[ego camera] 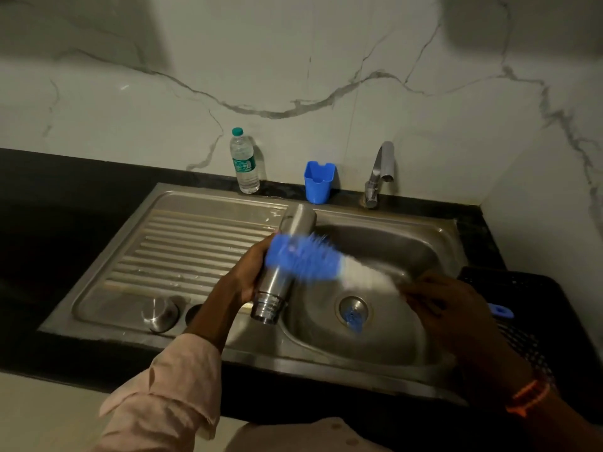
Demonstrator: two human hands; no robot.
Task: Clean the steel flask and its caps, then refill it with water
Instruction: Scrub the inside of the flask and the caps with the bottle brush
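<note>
Steel flask (283,262) over sink (375,350) rim, long axis 1-to-7 o'clock, mouth nearest you. Your left hand (249,272) wraps its body. Blue brush (306,257) crosses flask from 3 o'clock; your right hand (437,301) grips handle, blurred. Cap (160,313) at 8 o'clock, on drainboard.

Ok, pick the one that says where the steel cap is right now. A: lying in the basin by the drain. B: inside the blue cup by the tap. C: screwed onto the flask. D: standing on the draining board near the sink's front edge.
D: the steel cap stands on the draining board near the front edge, apart from the flask, whose threaded neck is bare in the left hand.
</note>
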